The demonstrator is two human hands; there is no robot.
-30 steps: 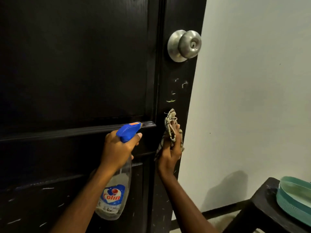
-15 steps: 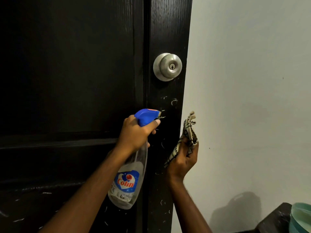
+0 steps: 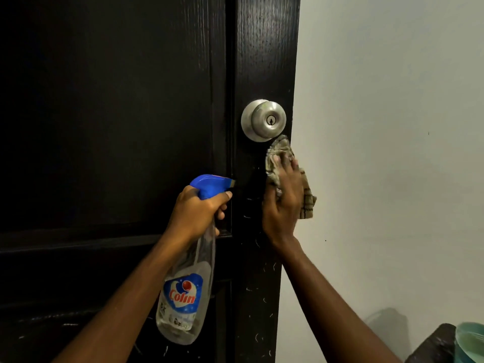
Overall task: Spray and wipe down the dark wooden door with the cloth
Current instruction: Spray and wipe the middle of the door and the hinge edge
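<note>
The dark wooden door (image 3: 110,113) fills the left and middle of the view, with a silver knob (image 3: 264,120) near its right edge. My left hand (image 3: 199,209) grips the neck of a clear spray bottle (image 3: 184,292) with a blue trigger head, nozzle pointing at the door's right stile. My right hand (image 3: 284,197) presses a beige checked cloth (image 3: 280,155) flat against the stile just below the knob, fingers spread over it. Part of the cloth hangs past the door's edge.
A pale wall (image 3: 392,153) lies right of the door. At the bottom right corner a dark stool (image 3: 432,347) carries a teal bowl (image 3: 471,341). Small white scratch marks dot the lower stile (image 3: 259,310).
My right hand has risen with the cloth from beside the door edge onto the stile under the knob, fingers flattening. The bottle stays in my left hand. The view has tilted up.
</note>
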